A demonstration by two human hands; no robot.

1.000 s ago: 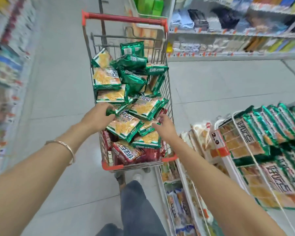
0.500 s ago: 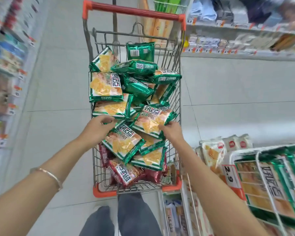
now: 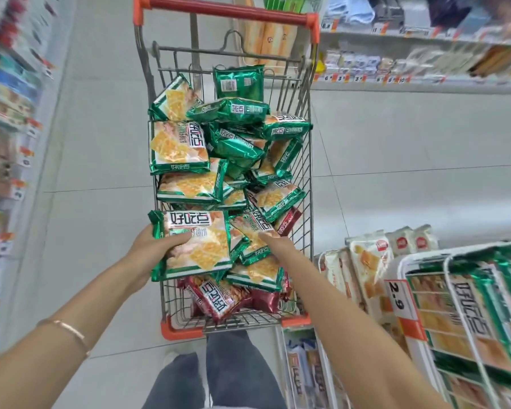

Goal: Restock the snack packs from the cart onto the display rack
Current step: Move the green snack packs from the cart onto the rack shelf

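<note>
Grip check: your left hand [image 3: 151, 250] holds a green cracker pack [image 3: 198, 246] by its left edge, one digit across the printed front and the rest hidden behind it. The pack faces up, over the near end of the cart [image 3: 304, 184]. Your right hand [image 3: 276, 242] reaches into the pile just beside it, fingertips against a second green pack [image 3: 252, 228]. You cannot tell whether it has a hold, because the fingers run under the wrappers.

A bracelet [image 3: 68, 327] sits on your left wrist. More loose green packs [image 3: 179, 146] are heaped through the cart basket up to the far wall. A few red packs [image 3: 219, 296] lie at the bottom by the near end.

To your right, the white wire display rack [image 3: 422, 254] is stocked with matching green packs standing on edge. An orange and white price tag [image 3: 397, 296] reading 2.9 sits at its left side. White snack bags [image 3: 369, 261] stand just left of that. Blurred store shelves [image 3: 410, 81] line the aisle beyond.
</note>
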